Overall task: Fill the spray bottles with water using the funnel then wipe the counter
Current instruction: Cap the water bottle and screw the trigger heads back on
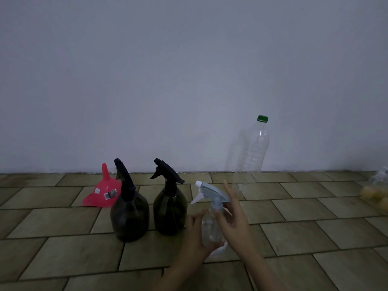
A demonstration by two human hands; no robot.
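Tiled beige worktop (294,227) under a plain grey wall. Lower centre: small clear plastic spray bottle with pale trigger head (211,215), upright, long axis vertical. Left hand (196,236) curled around its base, fingers closed on it; right hand (233,215) beside the neck, fingers spread apart, nearer the trigger head for unscrewing. Left of frame: red plastic funnel (102,194), two dark spray bottles (130,215). Right: tall clear water bottle (252,156).

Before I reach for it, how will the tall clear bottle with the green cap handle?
The tall clear bottle looks empty, so probably very light. Tall and narrow, it likely tips at a nudge. Its thin ribbed wall may buckle under a firm squeeze.
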